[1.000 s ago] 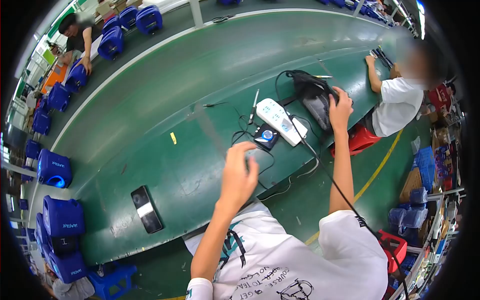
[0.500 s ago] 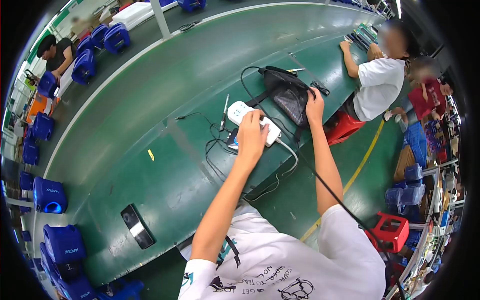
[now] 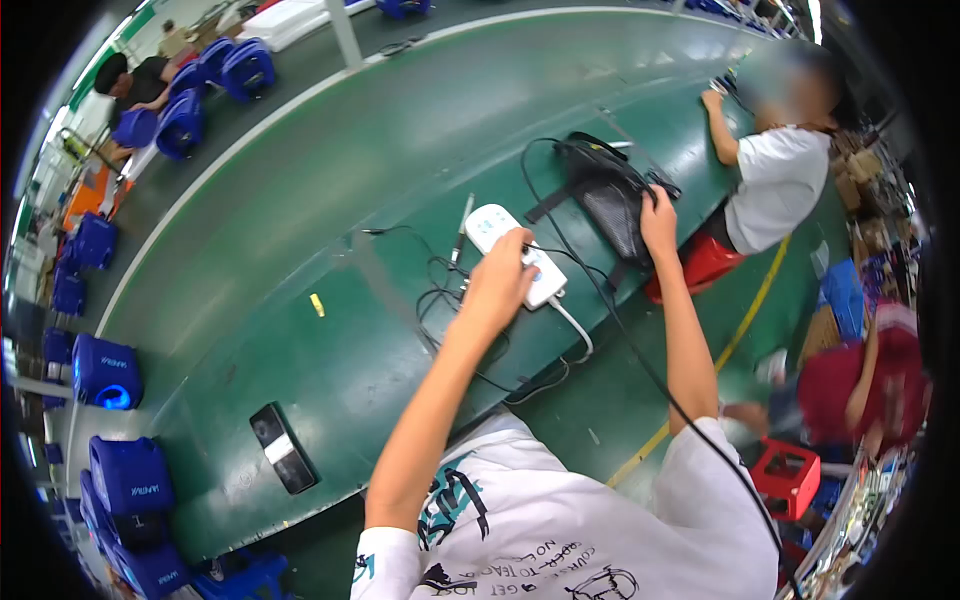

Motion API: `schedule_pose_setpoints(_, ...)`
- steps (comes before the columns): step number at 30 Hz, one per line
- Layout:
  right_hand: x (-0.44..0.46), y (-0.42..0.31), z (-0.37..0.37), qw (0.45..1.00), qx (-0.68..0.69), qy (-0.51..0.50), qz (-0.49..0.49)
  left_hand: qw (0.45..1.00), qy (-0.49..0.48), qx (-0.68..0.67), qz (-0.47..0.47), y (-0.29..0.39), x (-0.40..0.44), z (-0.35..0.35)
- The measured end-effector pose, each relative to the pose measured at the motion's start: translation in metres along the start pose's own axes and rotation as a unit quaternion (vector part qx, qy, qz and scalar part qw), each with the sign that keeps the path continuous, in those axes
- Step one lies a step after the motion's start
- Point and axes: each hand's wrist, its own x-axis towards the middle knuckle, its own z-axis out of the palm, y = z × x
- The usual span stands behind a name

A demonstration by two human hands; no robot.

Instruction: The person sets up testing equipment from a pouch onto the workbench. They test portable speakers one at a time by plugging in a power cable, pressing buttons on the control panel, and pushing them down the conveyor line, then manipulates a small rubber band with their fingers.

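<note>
A white power strip (image 3: 492, 226) lies on the green table, with thin black cables around it. My left hand (image 3: 502, 275) is closed over the strip's near side, its fingertips on a black plug or cable end at the sockets. What lies under the palm is hidden. To the right, my right hand (image 3: 659, 222) is closed on the near edge of a black mesh bag (image 3: 612, 205), which rests on the table. A long black cable runs from the bag past my right arm. A pen-like tool (image 3: 463, 229) lies left of the strip.
A black phone (image 3: 283, 448) lies on the table (image 3: 230, 400). Blue units (image 3: 130, 475) stand at the left edge. A co-worker in white (image 3: 780, 185) sits at the right; another person in dark red (image 3: 865, 390) is behind. A red stool (image 3: 787, 478) stands on the floor.
My left hand has moved from above the table onto the power strip. The small black box with a blue ring is now out of sight. The person in dark red has come closer.
</note>
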Motion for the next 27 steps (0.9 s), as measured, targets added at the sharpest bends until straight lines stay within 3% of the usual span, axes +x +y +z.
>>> schedule_pose_setpoints(1, -0.003, -0.009, 0.001, 1.000, -0.003, 0.010, -0.027, 0.999, 0.037, 0.011, -0.012, 0.001, -0.007, 0.005)
schedule_pose_setpoints(2, -0.007, -0.030, -0.009, 0.992, 0.002, 0.030, -0.124, 0.999, 0.051, 0.008, -0.013, 0.013, -0.018, -0.003)
schedule_pose_setpoints(3, -0.010, -0.098, -0.042, 0.993, -0.073, -0.048, -0.074, 0.997, 0.077, 0.017, -0.019, 0.029, -0.033, -0.014)
schedule_pose_setpoints(4, -0.027, -0.147, -0.058, 0.998, 0.011, -0.040, -0.049, 0.986, 0.155, 0.027, 0.052, 0.036, -0.057, -0.022)
schedule_pose_setpoints(6, -0.081, -0.092, -0.071, 0.985, -0.154, 0.037, -0.065, 0.975, 0.190, 0.067, 0.092, 0.050, -0.120, -0.044)
schedule_pose_setpoints(8, -0.174, 0.014, -0.074, 0.991, -0.011, 0.129, -0.042, 0.963, 0.252, 0.069, 0.067, 0.052, -0.191, -0.067)
schedule_pose_setpoints(9, -0.206, -0.006, -0.080, 0.959, -0.099, 0.145, -0.222, 0.953, 0.281, 0.110, 0.029, 0.045, -0.229, -0.079)
schedule_pose_setpoints(10, -0.221, -0.132, -0.105, 0.971, 0.002, 0.003, -0.238, 0.944, 0.299, 0.138, -0.005, 0.037, -0.267, -0.091)
schedule_pose_setpoints(12, -0.300, -0.108, -0.104, 0.938, 0.098, -0.233, -0.239, 0.867, 0.447, 0.187, -0.115, 0.036, -0.316, -0.132)
schedule_pose_setpoints(13, -0.323, -0.150, -0.099, 0.925, 0.001, -0.227, -0.305, 0.818, 0.485, 0.254, -0.175, 0.034, -0.337, -0.153)
schedule_pose_setpoints(14, -0.333, -0.161, -0.086, 0.903, 0.104, -0.247, -0.335, 0.767, 0.526, 0.295, -0.218, 0.030, -0.353, -0.173)
schedule_pose_setpoints(15, -0.338, -0.174, -0.073, 0.870, 0.206, -0.263, -0.363, 0.735, 0.524, 0.329, -0.277, 0.026, -0.369, -0.190)
schedule_pose_setpoints(16, -0.325, -0.213, -0.062, 0.840, 0.341, -0.265, -0.329, 0.687, 0.511, 0.397, -0.330, 0.013, -0.384, -0.202)
schedule_pose_setpoints(17, -0.305, -0.262, -0.050, 0.792, 0.466, -0.265, -0.290, 0.690, 0.506, 0.370, -0.361, 0.006, -0.394, -0.209)
schedule_pose_setpoints(21, -0.256, -0.381, 0.002, 0.746, 0.645, -0.063, -0.153, 0.708, 0.401, 0.379, -0.442, 0.006, -0.379, -0.216)
schedule_pose_setpoints(22, -0.245, -0.404, 0.020, 0.772, 0.615, -0.100, -0.127, 0.719, 0.384, 0.361, -0.454, 0.003, -0.378, -0.214)
schedule_pose_setpoints(23, -0.237, -0.416, 0.048, 0.814, 0.531, -0.127, -0.198, 0.713, 0.379, 0.392, -0.441, -0.002, -0.376, -0.211)
schedule_pose_setpoints(24, -0.233, -0.436, 0.066, 0.834, 0.481, -0.197, -0.188, 0.713, 0.378, 0.394, -0.440, -0.008, -0.376, -0.210)
schedule_pose_setpoints(26, -0.231, -0.459, 0.087, 0.845, 0.348, -0.371, -0.167, 0.711, 0.377, 0.386, -0.451, -0.013, -0.376, -0.206)
schedule_pose_setpoints(27, -0.234, -0.454, 0.103, 0.849, 0.299, -0.373, -0.224, 0.715, 0.373, 0.379, -0.455, -0.016, -0.372, -0.207)
